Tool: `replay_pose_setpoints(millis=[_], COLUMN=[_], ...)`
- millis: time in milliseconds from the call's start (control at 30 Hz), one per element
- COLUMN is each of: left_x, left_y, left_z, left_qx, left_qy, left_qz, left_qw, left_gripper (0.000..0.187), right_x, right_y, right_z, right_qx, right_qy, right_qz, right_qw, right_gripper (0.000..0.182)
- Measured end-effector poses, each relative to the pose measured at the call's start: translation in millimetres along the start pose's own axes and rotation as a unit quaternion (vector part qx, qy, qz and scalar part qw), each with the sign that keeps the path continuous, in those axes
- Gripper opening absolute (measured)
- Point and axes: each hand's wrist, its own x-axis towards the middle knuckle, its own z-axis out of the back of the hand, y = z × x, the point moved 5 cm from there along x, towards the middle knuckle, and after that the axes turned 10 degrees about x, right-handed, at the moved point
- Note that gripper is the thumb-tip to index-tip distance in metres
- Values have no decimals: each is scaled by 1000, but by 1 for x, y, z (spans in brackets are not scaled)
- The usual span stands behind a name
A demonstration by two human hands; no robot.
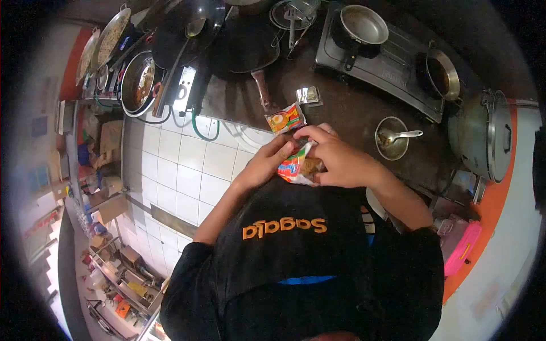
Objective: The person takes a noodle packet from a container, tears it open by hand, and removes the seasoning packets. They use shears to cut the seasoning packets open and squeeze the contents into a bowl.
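An instant noodle packet (pixel 291 169) is held close to my chest, between both hands. It is torn open, and a block of dry noodles (pixel 311 166) shows inside. My left hand (pixel 267 162) pinches the packet from its left side. From the right, my right hand (pixel 342 159) wraps around the wrapper and the noodle block; some fingertips are hidden. Just beyond my hands, a second noodle packet (pixel 286 118) lies at the counter's edge. A small silver sachet (pixel 309 95) rests behind it.
On the dark counter stand a gas stove (pixel 378 71) with a saucepan (pixel 364 25) and a pan (pixel 442 74). A bowl with a spoon (pixel 392 138) sits to the right, near a large lidded pot (pixel 480 136). A frying pan's handle (pixel 261 88) points toward me.
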Motion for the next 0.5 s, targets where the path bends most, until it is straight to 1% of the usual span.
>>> replay_pose_setpoints(millis=[33, 67, 133, 167, 233, 267, 333, 367, 433, 467, 500], left_x=[-2, -3, -7, -6, -4, -3, 2, 2, 1, 1, 1], left_y=[-2, -4, -5, -4, 0, 3, 4, 3, 4, 4, 4], left_z=[-2, -2, -7, -7, -6, -6, -4, -3, -2, -1, 0], left_qx=[-13, -14, -64, -65, -79, -79, -86, -86, -119, -119, -113], left_qy=[23, 22, 73, 74, 86, 86, 58, 60, 82, 83, 81], left_qz=[-17, -15, 45, 46, 48, 49, 14, 14, 60, 61, 65], left_qw=[1000, 1000, 994, 994, 992, 992, 994, 994, 988, 987, 988], left_gripper=[45, 45, 48, 48, 50, 50, 45, 45, 47, 47, 47], right_x=[-3, -6, -11, -13, -15, -15, -15, -15, -15, -16, -17], right_y=[8, 12, 15, 16, 14, 14, 14, 14, 15, 13, 11], right_z=[5, 8, 13, 14, 14, 13, 13, 13, 11, 9, 6], right_qx=[22, 24, 24, 25, 64, 65, 143, 143, 179, 180, 121], right_qy=[-19, -17, -28, -28, -21, -22, -48, -49, -43, -43, -40], right_qz=[17, 17, 4, 2, -38, -38, -56, -57, -58, -59, -59], right_qw=[999, 999, 999, 999, 997, 997, 987, 987, 981, 981, 990], right_gripper=[25, 25, 23, 23, 25, 25, 23, 23, 19, 19, 17])
